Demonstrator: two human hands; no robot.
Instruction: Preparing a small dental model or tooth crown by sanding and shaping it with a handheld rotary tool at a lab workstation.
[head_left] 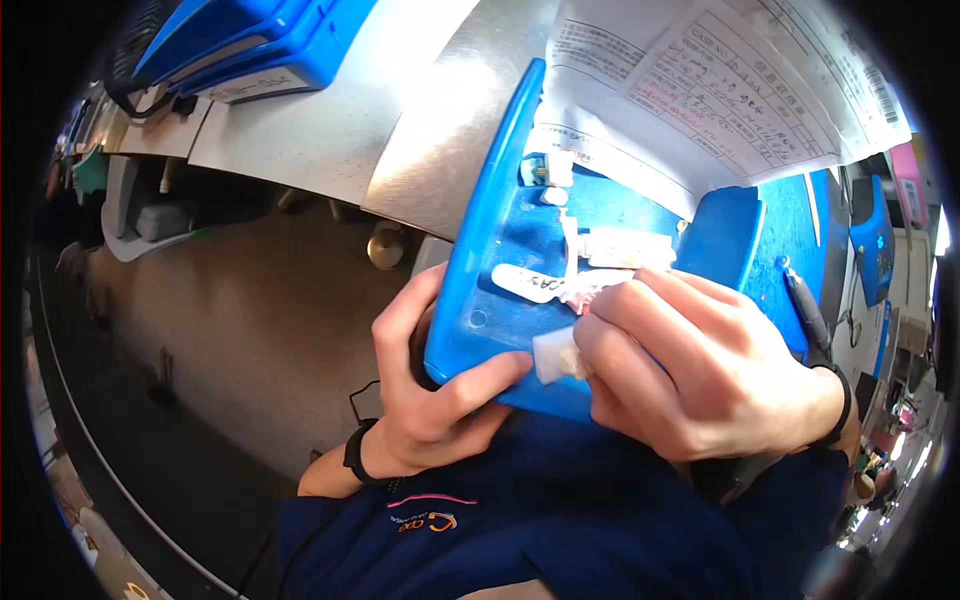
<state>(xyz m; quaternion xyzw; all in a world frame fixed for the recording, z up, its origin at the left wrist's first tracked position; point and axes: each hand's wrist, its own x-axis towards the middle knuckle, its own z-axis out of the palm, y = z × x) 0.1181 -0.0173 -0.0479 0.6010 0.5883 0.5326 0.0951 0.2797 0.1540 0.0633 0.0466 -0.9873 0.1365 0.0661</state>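
Observation:
A blue tray is tilted in front of me. My left hand grips its near left corner, fingers around the outside and thumb over the near rim. The thumb tip touches or nearly touches a small white block with a cream-coloured lump on it. My right hand is closed over the near right of the tray, its fingertips by that block; what it pinches is hidden. Just beyond its knuckles lie a pink-and-white piece, a white tag and a white labelled packet.
Small white pieces lie at the tray's far end. A printed paper form with handwriting rises behind it. To the right is a dark pen-like tool. Stacked blue trays stand on the bench at the far left.

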